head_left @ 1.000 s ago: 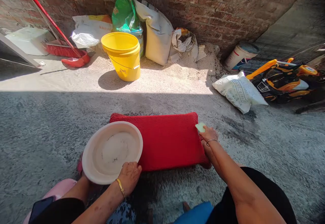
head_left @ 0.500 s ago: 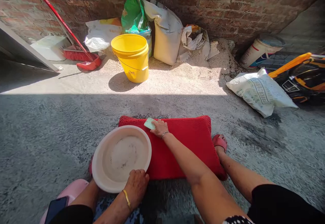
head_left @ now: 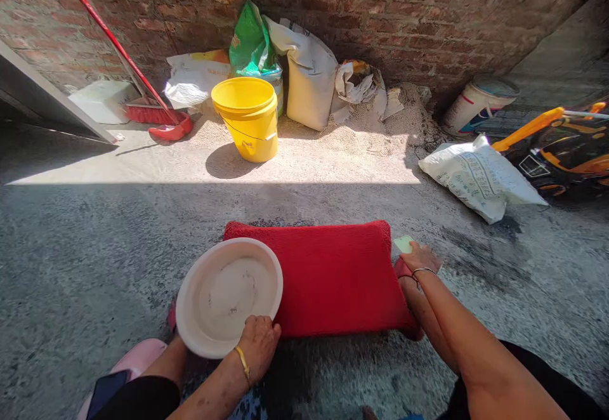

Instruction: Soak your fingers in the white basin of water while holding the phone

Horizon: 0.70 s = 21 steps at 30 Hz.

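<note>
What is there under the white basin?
The red cloth shows beside the white basin and seems to run beneath it; whatever lies directly under is covered.

From my remote place I see a red cloth (head_left: 335, 280), spread almost flat as a wide rectangle, with thick, rough corners; what carries it is hidden. A pale, round basin (head_left: 228, 293) overlaps its left end, with the hollow side up and some dark marks on the bottom. One flat, pale green block (head_left: 403, 243) is just beside the cloth's right edge, partly covered by fingers.
</note>
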Available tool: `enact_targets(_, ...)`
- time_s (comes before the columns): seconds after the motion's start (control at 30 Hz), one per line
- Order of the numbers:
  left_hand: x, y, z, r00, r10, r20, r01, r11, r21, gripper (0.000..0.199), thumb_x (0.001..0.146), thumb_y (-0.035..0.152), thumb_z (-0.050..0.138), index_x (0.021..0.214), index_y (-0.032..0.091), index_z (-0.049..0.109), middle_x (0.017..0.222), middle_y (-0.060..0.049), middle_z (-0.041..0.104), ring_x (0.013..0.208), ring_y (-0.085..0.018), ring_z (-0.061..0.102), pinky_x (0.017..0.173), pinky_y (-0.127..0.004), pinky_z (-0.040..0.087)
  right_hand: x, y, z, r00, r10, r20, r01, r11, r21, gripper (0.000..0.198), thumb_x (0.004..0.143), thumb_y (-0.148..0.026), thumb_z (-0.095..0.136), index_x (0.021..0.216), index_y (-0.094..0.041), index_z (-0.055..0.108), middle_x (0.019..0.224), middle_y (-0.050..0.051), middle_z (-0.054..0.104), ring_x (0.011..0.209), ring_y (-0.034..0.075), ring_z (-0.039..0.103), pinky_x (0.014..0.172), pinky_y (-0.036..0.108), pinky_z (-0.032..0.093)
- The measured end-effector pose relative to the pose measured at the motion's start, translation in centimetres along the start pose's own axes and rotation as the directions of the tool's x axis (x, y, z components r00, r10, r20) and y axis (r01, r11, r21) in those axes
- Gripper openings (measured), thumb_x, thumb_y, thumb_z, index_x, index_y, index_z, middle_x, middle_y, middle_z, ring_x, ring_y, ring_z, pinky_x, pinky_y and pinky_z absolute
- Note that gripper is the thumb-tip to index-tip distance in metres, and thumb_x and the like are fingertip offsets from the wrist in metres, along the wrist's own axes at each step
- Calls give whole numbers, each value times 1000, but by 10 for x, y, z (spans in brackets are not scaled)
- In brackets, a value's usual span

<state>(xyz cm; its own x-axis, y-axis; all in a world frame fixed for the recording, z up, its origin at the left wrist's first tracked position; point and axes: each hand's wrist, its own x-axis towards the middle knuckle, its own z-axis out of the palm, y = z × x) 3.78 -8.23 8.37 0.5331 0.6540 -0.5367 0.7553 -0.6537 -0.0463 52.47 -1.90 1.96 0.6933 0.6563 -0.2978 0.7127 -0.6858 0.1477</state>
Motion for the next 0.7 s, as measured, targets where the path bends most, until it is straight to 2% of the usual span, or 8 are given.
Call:
enact_targets(0.07,-1,2,3,999,-19,-29,19,1000,13,31,87,9,41,98,17,68,93,-14,65,90,-26,58,84,-44,37,-8,-20,-6,1000,-18,21,17,999,37,54,84,-50,56,134,-29,55,124,17,56,109,32,57,84,42,41)
enact_targets(0.17,-2,5,11,997,-29,-66,33,998,54,27,87,12,44,96,18,68,91,-14,64,89,-27,57,82,-44,37,-33,-95,-19,963,-270,15,268,960,76,53,85,-52,56,134,-30,54,126,13,55,111,27,56,89,38,40)
enact_targets(0.3,-3,8,23,995,-44,-85,51,995,82,25,88,16,45,95,18,68,89,-14,64,89,-27,57,79,-44,38,-83,-222,-32,800,-600,27,596,799,81,50,86,-52,56,132,-32,55,123,9,57,113,25,53,92,36,37)
enact_targets(0.4,-3,6,35,994,-37,-107,43,998,54,22,88,20,48,96,17,68,92,-15,63,91,-28,57,79,-44,39,-119,-299,-32,685,-725,70,721,688,84,50,86,-53,55,132,-32,55,122,10,57,110,25,54,91,37,37)
enact_targets(0.47,-4,4,43,993,-12,-119,16,999,29,21,87,23,51,99,17,68,95,-16,63,94,-29,56,80,-45,40,-134,-333,-28,635,-768,83,762,640,95,50,86,-52,54,131,-31,56,122,11,57,110,25,54,90,38,37)
enact_targets(0.53,-4,5,49,992,-1,-130,4,1000,20,23,87,24,52,102,18,68,98,-17,63,97,-30,56,82,-47,40,-138,-349,-22,608,-789,85,783,614,101,49,86,-52,54,130,-31,57,123,11,56,111,26,54,90,38,37)
enact_targets(0.6,-4,7,49,990,-33,-137,38,999,29,24,88,22,49,103,18,68,99,-17,62,99,-30,55,85,-49,39,-127,-346,-16,616,-783,92,778,622,83,48,85,-50,54,129,-32,58,123,11,56,111,26,54,91,38,37)
enact_targets(0.7,-2,11,40,990,-91,-105,97,994,55,25,88,17,46,100,18,68,97,-15,63,98,-29,56,87,-49,38,-88,-302,-13,697,-709,106,710,703,30,48,86,-48,54,131,-33,57,124,10,57,111,26,55,92,39,37)
